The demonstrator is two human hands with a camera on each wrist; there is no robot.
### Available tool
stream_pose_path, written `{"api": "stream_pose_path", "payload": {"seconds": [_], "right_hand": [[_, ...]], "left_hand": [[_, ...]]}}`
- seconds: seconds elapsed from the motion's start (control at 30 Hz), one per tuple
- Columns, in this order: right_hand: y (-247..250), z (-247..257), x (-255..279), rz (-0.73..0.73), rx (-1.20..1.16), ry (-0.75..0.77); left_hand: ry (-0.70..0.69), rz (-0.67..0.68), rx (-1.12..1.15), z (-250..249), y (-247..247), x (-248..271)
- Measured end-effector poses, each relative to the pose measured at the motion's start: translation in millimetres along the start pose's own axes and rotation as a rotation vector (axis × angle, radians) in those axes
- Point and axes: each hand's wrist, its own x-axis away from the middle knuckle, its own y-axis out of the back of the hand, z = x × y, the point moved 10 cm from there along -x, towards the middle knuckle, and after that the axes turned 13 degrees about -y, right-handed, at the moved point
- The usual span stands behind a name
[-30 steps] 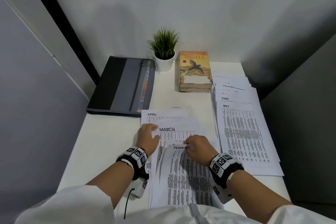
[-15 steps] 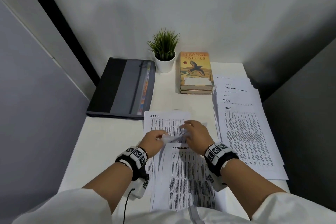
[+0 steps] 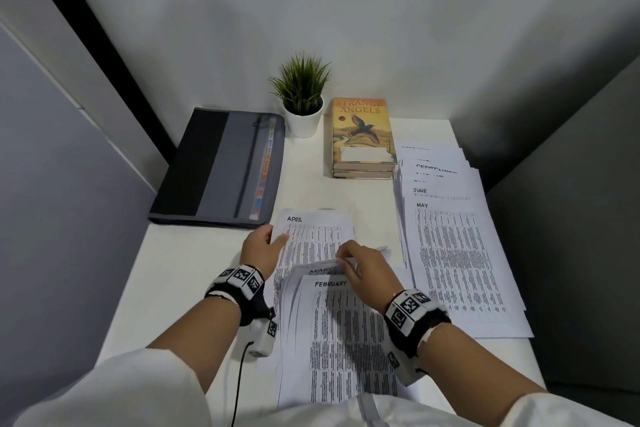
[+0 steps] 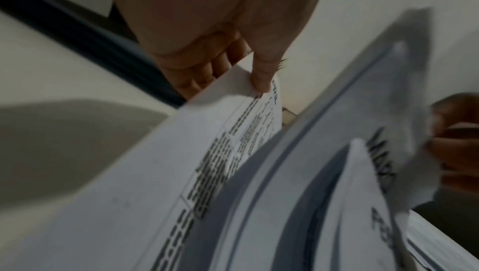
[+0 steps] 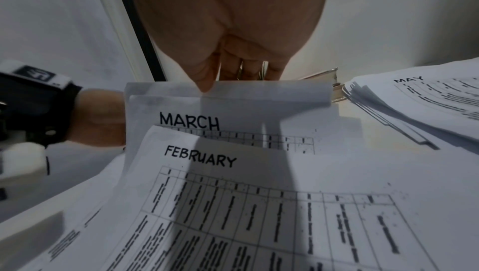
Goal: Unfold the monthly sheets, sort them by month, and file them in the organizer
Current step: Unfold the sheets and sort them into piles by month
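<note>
Head: sorting mostly done; May-onward stack (image 3: 457, 270) at 3 o'clock, organizer (image 3: 221, 166) at 10, shut, nothing filed. Left wrist: left hand (image 4: 207, 66) pinches April sheet (image 4: 160, 162), blurry. Right wrist: right hand (image 5: 233, 54) fingers clamp March sheet (image 5: 233, 107) top edge; February sheet (image 5: 259, 224) underneath it.

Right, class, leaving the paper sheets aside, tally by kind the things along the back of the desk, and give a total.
Organizer: 1
Potted plant: 1
Books: 2
Total: 4
</note>
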Motion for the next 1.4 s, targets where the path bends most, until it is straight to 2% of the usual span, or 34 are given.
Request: {"api": "stream_pose_path", "payload": {"seconds": [0.17, 0.33, 0.43, 0.53, 0.6, 0.63, 0.7, 0.8, 0.9, 1.0, 1.07, 1.2, 1.3, 1.4], "right_hand": [[-8.7, -5.8, -6.9, -0.002, 0.019, -0.021], [-13.1, -9.8, -16.4, -0.007, 0.05, -0.064], [-13.4, -12.3, -21.9, 0.004, 0.083, -0.087], [-13.0, -18.1, -26.2, 0.074, 0.122, -0.121], [-5.9, -22.6, -28.0, 0.12, 0.133, -0.157], [1.6, -23.6, -28.4, 0.127, 0.118, -0.174], [26.8, -25.4, -30.4, 0.091, 0.053, -0.215], [90.6, -33.2, -29.9, -0.094, -0.179, -0.284], [155.2, -43.5, -22.9, -0.277, -0.422, -0.279], [177.6, -42.3, -13.4, -0.282, -0.445, -0.264], [160.7, -26.7, -9.1, -0.167, -0.292, -0.224], [73.3, -1.8, 2.5, 0.118, 0.084, -0.131], [23.6, -3.1, 5.6, 0.122, 0.336, -0.067], [-7.1, -9.8, 9.0, 0.111, 0.529, -0.008]], "left_hand": [[-0.158, -0.067, -0.015, -40.9, 19.0, -0.2], [-0.243, -0.181, 0.104, -88.6, 53.9, 1.1], [-0.392, -0.305, 0.148, -141.4, 92.7, 8.1], [-0.665, -0.474, 0.235, -213.1, 143.0, 34.5], [-0.788, -0.613, 0.271, -244.6, 173.6, 51.5], [-0.804, -0.665, 0.302, -249.8, 184.2, 54.5], [-0.745, -0.7, 0.377, -238.9, 191.4, 45.9], [-0.514, -0.586, 0.343, -195.7, 159.4, 22.4], [-0.319, -0.392, 0.317, -140.9, 100.1, 15.3], [-0.237, -0.203, 0.179, -97.9, 44.5, 25.4], [-0.187, -0.063, 0.102, -75.2, 9.2, 38.2], [-0.108, 0.149, 0.113, -55.0, -40.6, 60.8], [-0.071, 0.287, 0.115, -46.8, -65.7, 77.5], [-0.186, 0.352, 0.023, -47.0, -73.8, 85.6]]}}
